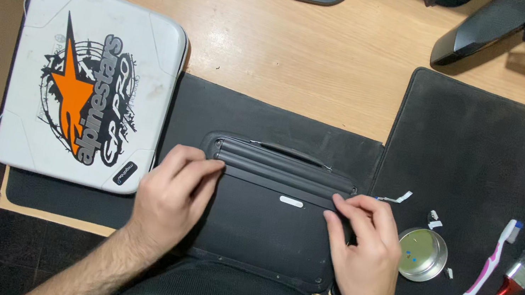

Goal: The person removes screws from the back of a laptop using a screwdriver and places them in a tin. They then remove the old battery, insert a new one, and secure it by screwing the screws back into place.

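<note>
Both hands (270,224) flank, seemingly touching, the black case (272,217).

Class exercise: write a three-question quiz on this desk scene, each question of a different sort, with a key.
1. True or false: both hands rest on the black case.
2. Which lies nearest the right hand? A) tin B) brush C) toothbrush
3. Fill in: the left hand lies just right of the white ____.

Key: 1 true; 2 A; 3 panel
</note>
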